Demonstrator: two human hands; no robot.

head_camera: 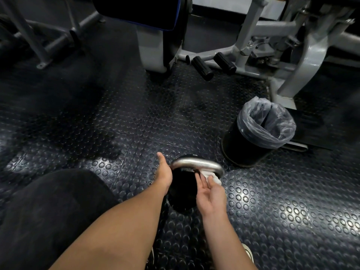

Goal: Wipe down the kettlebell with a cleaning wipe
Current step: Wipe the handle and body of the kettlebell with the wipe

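Observation:
A black kettlebell (183, 193) with a silver handle (196, 163) stands on the studded rubber floor just in front of me. My left hand (164, 172) lies against the left end of the handle, thumb stretched forward; its other fingers are hidden behind the handle. My right hand (209, 193) holds a crumpled white wipe (213, 177) under the right side of the handle, against the top of the bell, with the fingers curled around the wipe.
A black bin (243, 147) lined with a clear bag (266, 121) stands to the right, beyond the kettlebell. Grey gym machine frames (253, 45) with black foot rollers (202, 68) fill the back. My dark-clothed knee (48, 211) is at lower left, a shoe (248, 252) at the bottom.

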